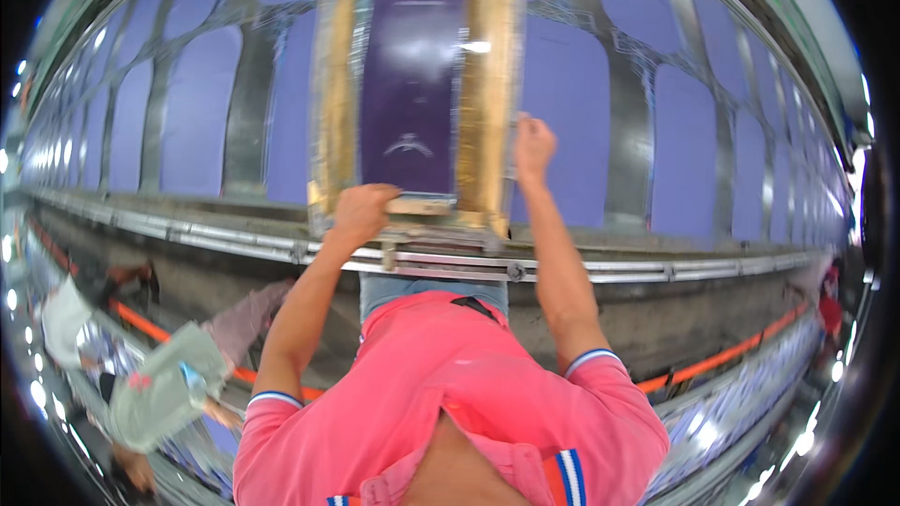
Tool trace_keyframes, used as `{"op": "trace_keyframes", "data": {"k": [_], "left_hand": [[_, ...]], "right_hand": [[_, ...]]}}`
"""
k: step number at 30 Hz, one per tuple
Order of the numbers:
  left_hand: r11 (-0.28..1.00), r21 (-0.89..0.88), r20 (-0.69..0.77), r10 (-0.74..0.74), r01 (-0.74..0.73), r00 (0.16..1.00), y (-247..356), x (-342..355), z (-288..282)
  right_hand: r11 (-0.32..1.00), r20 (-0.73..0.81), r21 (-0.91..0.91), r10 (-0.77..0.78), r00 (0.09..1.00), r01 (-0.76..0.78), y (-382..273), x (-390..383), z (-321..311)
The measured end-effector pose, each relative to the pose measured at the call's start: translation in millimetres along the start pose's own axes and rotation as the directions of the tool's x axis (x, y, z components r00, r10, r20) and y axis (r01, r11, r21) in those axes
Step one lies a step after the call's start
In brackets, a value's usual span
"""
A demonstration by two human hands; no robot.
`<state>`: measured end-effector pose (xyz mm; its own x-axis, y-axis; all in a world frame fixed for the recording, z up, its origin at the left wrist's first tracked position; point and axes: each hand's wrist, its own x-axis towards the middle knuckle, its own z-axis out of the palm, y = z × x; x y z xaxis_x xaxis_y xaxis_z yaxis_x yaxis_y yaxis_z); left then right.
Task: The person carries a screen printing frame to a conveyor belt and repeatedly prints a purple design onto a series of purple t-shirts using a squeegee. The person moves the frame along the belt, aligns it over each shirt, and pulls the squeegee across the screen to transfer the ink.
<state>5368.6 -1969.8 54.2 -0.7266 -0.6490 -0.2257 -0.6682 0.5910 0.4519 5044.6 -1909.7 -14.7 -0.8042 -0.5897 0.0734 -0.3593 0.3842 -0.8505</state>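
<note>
A screen-printing frame [490,145] with yellowish taped borders lies over the long table in front of me. Its dark purple mesh [410,84] carries a small pale curved mark near the close end. My left hand [364,213] is closed on the frame's near left part, fingers pointing inward beside a pale bar [419,207] across its near end. At the frame's right side, my right hand [535,144] is closed on the outer edge. Flat purple fabric pieces [565,122] lie on the table beside the frame. Some of the frame is smeared by motion.
More purple pieces [200,112] run along the table both ways, with grey strips between them. A metal rail [600,272] edges the table near my waist. Behind me on the left is another person [173,384] by a second table; an orange rail [694,373] runs along it.
</note>
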Motion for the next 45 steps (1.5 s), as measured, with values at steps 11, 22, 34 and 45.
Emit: {"op": "trace_keyframes", "data": {"k": [11,22,34,45], "left_hand": [[0.993,-0.023,-0.056,0.117,-0.119,0.992,-48.0,-20.3,-47.9],[0.982,0.041,-0.070,0.185,-0.182,0.980,-61.4,-37.8,-8.4],[0.962,0.153,-0.349,0.265,-0.224,0.899,-107.4,221.6,-72.9],[0.960,0.250,0.029,0.125,-0.128,0.992,-122.0,427.6,-168.2]], "right_hand": [[0.981,-0.015,0.059,0.186,0.982,-0.185,-26.2,-32.3,57.7],[0.959,-0.007,-0.112,0.260,0.966,-0.259,-24.0,-20.6,64.7],[0.920,-0.104,-0.288,-0.306,0.946,0.266,-90.7,40.7,96.4],[0.598,0.776,-0.348,-0.248,0.579,0.722,-208.3,258.2,208.8]]}}
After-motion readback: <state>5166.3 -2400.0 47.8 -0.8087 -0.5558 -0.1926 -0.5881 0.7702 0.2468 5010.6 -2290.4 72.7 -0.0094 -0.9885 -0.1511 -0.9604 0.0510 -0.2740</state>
